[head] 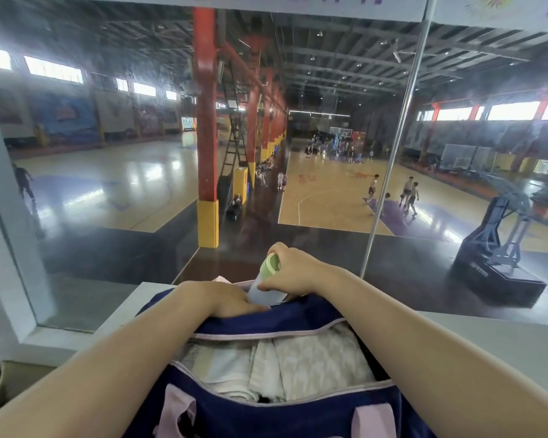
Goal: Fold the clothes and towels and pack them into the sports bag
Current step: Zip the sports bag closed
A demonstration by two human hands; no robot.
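Two hands share this step: my right hand (293,269) grips the green-capped bottle (264,281) half-sunk in the navy sports bag (298,415)'s far pocket, so I'd keep my flat left hand (227,297) spreading that opening and slide it straight down, clear of the folded towels (298,365).

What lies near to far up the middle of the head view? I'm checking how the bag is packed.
Pink handles → folded white towels in the open navy bag → left hand → bottle held by right hand → window glass.
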